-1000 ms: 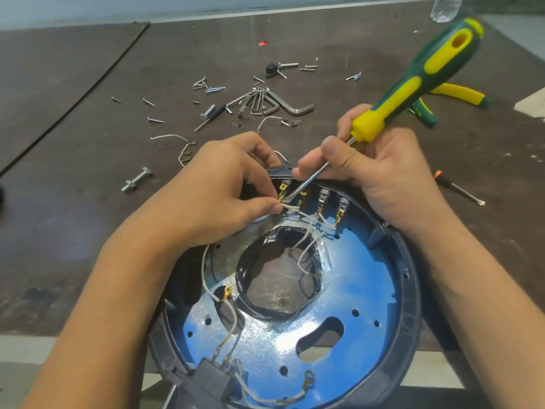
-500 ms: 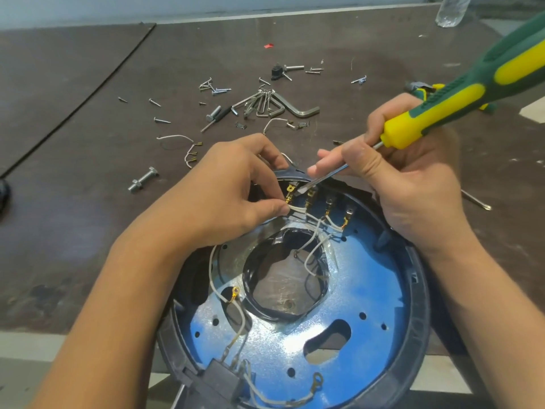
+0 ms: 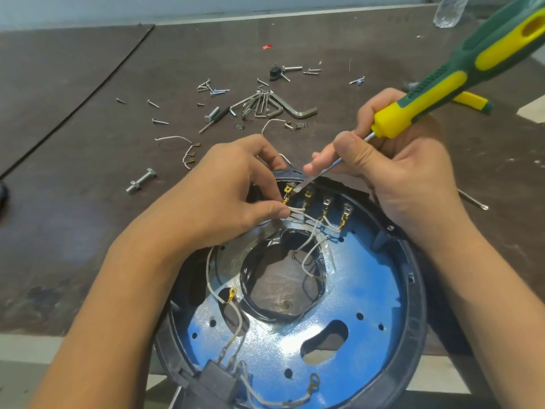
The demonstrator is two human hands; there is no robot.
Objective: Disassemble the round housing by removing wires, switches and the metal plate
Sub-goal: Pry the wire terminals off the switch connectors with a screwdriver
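Pinching white wire (image 3: 295, 210) between left fingers (image 3: 275, 213)

Dark brown scuffed worktable (image 3: 88, 69) against a pale wall (image 3: 118, 7), light floor (image 3: 26, 349) below.

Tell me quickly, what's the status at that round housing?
Left hand pinches a white wire at its terminal. Right hand grips the screwdriver, tip at that terminal. Three neighbouring connectors plugged in, nothing blocking.

No text, label, brand, number or sign can be read, none legible on the round housing (image 3: 414, 293) at 6 o'clock, on the green and yellow screwdriver (image 3: 460, 81) at 1 o'clock, or on the counter (image 3: 88, 219)
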